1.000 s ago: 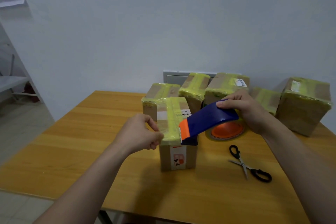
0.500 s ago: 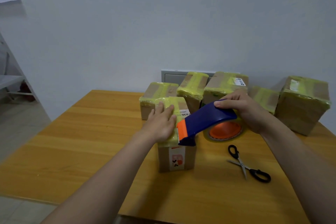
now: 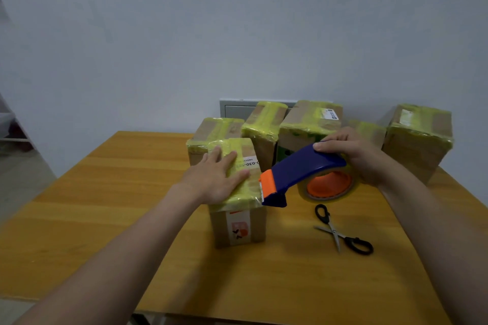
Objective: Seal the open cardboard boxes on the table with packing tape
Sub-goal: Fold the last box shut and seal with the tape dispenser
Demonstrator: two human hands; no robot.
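Wooden table (image 3: 79,219) — taped boxes (image 3: 418,140) along far edge, front box (image 3: 237,227) nearer, scissors (image 3: 340,232) beside it.

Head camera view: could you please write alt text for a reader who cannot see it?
A person's left hand presses flat on the yellow-taped top of a cardboard box, while the right hand holds a blue tape dispenser at its edge. Scissors lie on the wooden table; more taped boxes stand behind.

The near, matt brown cardboard box (image 3: 239,229) carries wrinkled, glossy yellow-green plastic tape (image 3: 244,194). The blue-and-orange plastic tape dispenser (image 3: 298,169) is smooth and shiny. The honey-coloured wooden table (image 3: 105,206) looks smooth, satin. The black-handled scissors (image 3: 334,231) have bare metal blades.
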